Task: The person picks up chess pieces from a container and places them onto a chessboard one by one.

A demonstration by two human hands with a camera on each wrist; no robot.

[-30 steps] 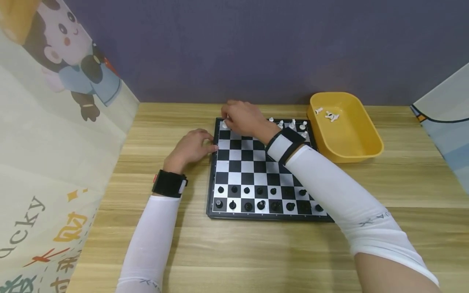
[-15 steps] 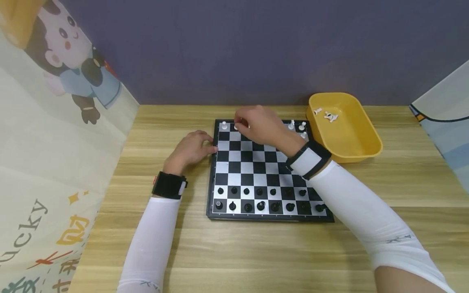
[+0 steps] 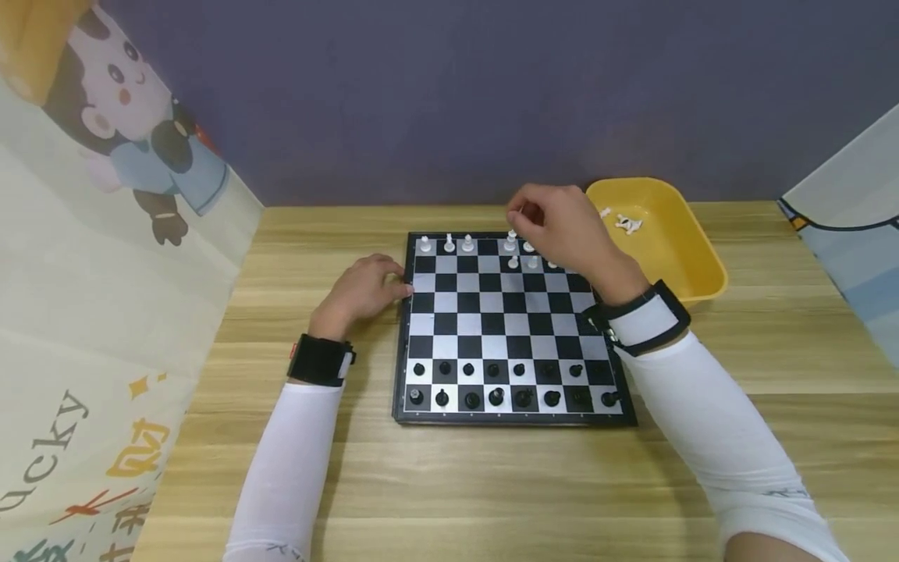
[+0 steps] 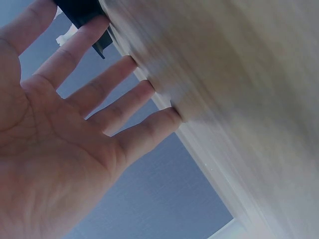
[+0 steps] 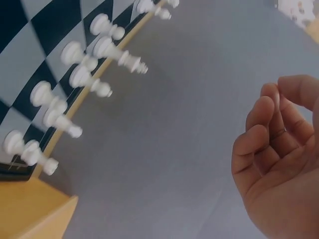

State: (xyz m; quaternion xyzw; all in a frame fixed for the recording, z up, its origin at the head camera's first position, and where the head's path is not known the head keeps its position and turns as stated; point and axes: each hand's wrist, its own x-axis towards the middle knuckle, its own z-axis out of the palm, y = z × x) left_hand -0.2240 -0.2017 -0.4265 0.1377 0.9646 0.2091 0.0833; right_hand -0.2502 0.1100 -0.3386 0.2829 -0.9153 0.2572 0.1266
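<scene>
Chessboard [image 3: 492, 322] spans from L fingertips to under R grip; yellow tub [image 3: 674, 250] just right of it. L hand [image 3: 358, 293] spread at board edge, tips on the table [image 3: 449, 484] per L wrist cam. R hand [image 3: 572, 234]: fingertips pressed together. White pieces [image 5: 122, 57] stand below; R wrist cam shows ones head cam loses behind R hand.
</scene>
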